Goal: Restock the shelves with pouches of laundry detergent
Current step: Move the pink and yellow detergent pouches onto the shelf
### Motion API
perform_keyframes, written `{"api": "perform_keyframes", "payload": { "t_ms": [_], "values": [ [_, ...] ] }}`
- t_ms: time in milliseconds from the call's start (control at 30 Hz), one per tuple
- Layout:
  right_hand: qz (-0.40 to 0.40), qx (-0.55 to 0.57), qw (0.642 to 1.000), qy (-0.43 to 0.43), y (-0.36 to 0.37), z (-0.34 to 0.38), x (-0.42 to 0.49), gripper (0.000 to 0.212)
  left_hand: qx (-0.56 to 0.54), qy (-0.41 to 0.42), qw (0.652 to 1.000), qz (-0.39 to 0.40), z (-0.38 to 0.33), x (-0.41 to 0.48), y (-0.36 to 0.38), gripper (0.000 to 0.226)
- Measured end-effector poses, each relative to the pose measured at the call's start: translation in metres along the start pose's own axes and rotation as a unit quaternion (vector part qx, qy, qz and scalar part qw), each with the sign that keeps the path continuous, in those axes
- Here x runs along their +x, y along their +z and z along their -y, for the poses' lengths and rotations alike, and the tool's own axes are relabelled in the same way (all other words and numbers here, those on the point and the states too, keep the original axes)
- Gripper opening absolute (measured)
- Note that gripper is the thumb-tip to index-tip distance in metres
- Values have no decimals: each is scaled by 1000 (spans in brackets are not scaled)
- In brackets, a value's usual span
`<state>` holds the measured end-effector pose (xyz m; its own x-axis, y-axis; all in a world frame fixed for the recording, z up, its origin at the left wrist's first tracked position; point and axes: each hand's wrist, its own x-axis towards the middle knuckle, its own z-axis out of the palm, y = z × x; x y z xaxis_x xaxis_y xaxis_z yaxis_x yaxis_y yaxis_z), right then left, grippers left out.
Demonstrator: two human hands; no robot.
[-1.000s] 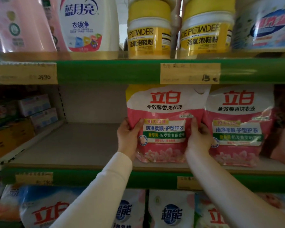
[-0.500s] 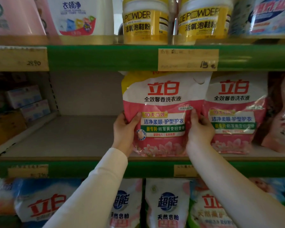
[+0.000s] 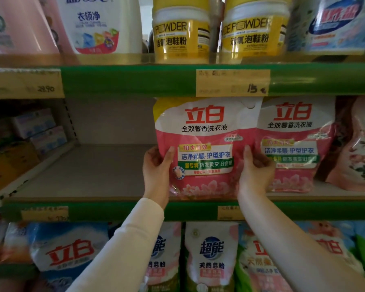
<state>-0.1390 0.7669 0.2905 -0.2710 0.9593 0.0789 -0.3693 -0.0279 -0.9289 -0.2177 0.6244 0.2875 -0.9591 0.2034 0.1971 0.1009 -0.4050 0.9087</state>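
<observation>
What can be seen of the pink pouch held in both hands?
The pouch is a glossy soft-plastic bag: white top with large red characters, a yellow upper-left corner, pink below with a white-and-green label and printed flowers along the bottom. It stands upright, front to the camera, its base seemingly on the shelf near the front edge. The left hand grips its left edge, the right hand its right edge, thumbs on the front. Its right edge overlaps a matching pouch beside it.
</observation>
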Motion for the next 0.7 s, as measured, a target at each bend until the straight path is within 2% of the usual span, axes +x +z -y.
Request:
{"api": "perform_keyframes", "payload": {
  "t_ms": [67,133,200,267,333,467,600,700],
  "values": [
    [-17,-13,1000,-3,-2,2,-5,29,-1,2,1000,-8,-3,-6,2,38],
    [-35,-36,999,0,-6,5,-11,33,-8,6,999,-35,-7,-14,3,27],
    [-52,-40,998,11,-13,8,-16,34,-27,2,995,-100,-14,-25,4,18],
    [-67,-57,996,26,-21,8,-23,44,-40,-2,985,-167,-18,-38,2,22],
    [-90,-70,992,46,-32,10,-36,53,-44,-11,982,-185,-20,-56,0,15],
    [-121,-58,988,78,-58,7,-62,27,-40,-44,988,-144,-13,-94,-2,7],
    [-184,-66,976,98,-89,-7,-100,27,-40,-122,991,-48,2,-129,-2,5],
    [-220,-63,967,108,-118,-29,-137,21,-41,-219,974,42,31,-158,-10,3]
  ]
}}
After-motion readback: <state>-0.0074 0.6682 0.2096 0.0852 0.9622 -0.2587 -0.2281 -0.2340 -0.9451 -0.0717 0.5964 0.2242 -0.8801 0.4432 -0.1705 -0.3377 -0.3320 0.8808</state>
